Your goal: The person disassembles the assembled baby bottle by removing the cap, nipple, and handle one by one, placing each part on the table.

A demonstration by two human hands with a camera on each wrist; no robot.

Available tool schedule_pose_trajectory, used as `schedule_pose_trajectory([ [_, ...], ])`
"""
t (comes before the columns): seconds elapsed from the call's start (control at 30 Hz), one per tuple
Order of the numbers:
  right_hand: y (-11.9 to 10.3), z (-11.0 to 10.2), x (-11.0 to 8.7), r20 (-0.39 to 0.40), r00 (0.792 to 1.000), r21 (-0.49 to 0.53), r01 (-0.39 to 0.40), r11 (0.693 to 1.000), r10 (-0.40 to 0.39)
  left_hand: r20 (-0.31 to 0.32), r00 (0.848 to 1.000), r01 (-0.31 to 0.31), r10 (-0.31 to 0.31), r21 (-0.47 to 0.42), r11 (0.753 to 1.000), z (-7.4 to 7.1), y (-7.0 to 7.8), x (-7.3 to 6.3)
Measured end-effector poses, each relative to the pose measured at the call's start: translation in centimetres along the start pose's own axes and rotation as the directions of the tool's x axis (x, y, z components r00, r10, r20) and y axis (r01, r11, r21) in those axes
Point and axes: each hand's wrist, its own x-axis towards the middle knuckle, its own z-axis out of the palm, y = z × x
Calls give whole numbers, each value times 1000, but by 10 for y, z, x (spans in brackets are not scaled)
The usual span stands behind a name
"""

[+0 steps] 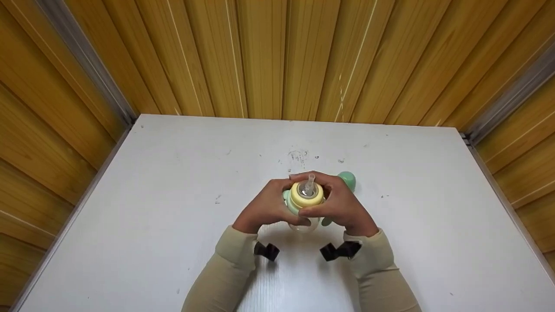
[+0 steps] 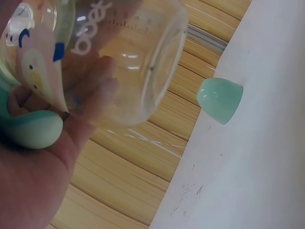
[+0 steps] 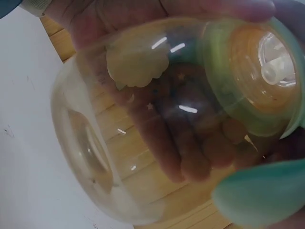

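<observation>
Between both hands stands a clear baby bottle (image 1: pixel 305 226), its yellow collar (image 1: pixel 308 202) and clear spout (image 1: pixel 310 184) facing up in the head view. My left hand (image 1: pixel 269 204) grips it from the left, around the upper part. From the right my right hand (image 1: pixel 342 203) holds it too, thumb across the front near the collar. A pale green handle (image 2: pixel 35 129) shows against the left palm in the left wrist view. Through the clear wall (image 3: pixel 119 143) in the right wrist view, fingers are visible and no liquid can be made out.
A green dome-shaped cap (image 1: pixel 347 179) lies on the white table (image 1: pixel 173 216), just behind the right hand. Wood-patterned panels (image 1: pixel 282 60) rise behind the table and at both sides. Dark scuff marks dot the tabletop.
</observation>
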Motion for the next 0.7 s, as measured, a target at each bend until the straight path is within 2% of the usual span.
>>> schedule_pose_trajectory([
  [0.23,0,1,0,72,996,55,49,997,-53,71,997,-21,22,-17,1000,-4,1,-1],
  [0.4,-3,2,0,111,990,97,82,992,-93,151,988,-33,41,-54,998,-6,1,-1],
  [0.57,-3,3,1,154,965,125,196,973,-214,236,966,-80,102,-103,991,-7,0,-1],
  [0.7,-3,5,2,176,948,178,233,956,-264,301,937,-138,176,-143,980,-9,0,-2],
])
